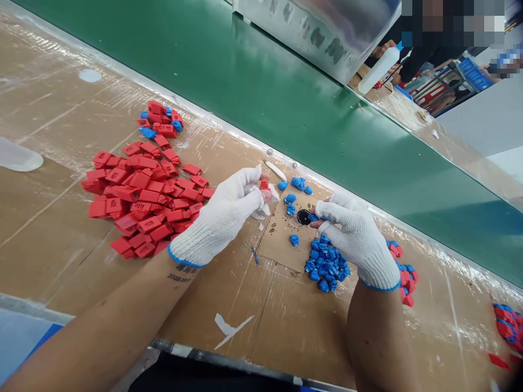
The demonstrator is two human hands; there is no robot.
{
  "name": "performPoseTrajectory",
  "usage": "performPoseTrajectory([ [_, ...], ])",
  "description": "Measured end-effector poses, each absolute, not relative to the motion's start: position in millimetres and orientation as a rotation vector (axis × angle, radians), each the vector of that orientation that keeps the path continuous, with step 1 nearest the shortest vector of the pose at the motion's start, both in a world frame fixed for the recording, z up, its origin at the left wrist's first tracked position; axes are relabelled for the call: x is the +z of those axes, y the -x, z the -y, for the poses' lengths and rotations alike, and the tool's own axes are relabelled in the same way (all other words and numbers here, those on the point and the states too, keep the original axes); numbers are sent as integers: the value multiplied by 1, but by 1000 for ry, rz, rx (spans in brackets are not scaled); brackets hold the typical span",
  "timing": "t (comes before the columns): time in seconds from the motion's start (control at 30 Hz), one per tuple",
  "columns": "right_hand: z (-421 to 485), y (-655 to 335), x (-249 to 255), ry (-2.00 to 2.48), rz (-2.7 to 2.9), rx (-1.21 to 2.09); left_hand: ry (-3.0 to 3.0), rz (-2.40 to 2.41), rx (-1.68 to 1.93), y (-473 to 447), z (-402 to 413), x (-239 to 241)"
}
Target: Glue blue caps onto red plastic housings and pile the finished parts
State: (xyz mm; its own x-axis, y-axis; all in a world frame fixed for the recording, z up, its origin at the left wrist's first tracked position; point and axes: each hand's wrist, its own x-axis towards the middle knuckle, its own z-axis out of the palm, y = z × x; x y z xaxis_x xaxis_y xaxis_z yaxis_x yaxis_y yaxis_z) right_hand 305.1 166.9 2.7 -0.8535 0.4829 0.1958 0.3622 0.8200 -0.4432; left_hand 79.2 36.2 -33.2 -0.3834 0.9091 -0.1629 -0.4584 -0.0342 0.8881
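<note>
My left hand (229, 207), in a white knit glove with bare fingertips, pinches a small red plastic piece (265, 185). Torn white scraps, glove or tissue, hang at those fingertips. My right hand (351, 228), gloved the same way, pinches a blue plastic piece (314, 217) at the edge of a small round black dish (303, 217); part of the piece is hidden by the fingers. The dish sits on a spotted cardboard sheet (280, 239). A heap of blue pieces (327, 264) lies just below my right hand, with several loose ones above and left of it.
A large pile of red pieces (143, 196) spreads left of my left hand. Mixed red and blue pieces (406, 280) lie to the right. A white pen-like tool (275, 170) rests near the green conveyor belt (261, 109). Across the belt, a person's hand is near a white bottle (379, 71).
</note>
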Motion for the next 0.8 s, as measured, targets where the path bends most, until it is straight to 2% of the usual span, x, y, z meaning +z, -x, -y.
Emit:
performPoseTrajectory([
  [0.33,-176,-307,-7,678,2673,804,-574,-1067,1674,-78,-35,-40],
  [0.8,-174,-303,-3,652,2704,613,-620,-1051,1668,-78,-35,-39],
])
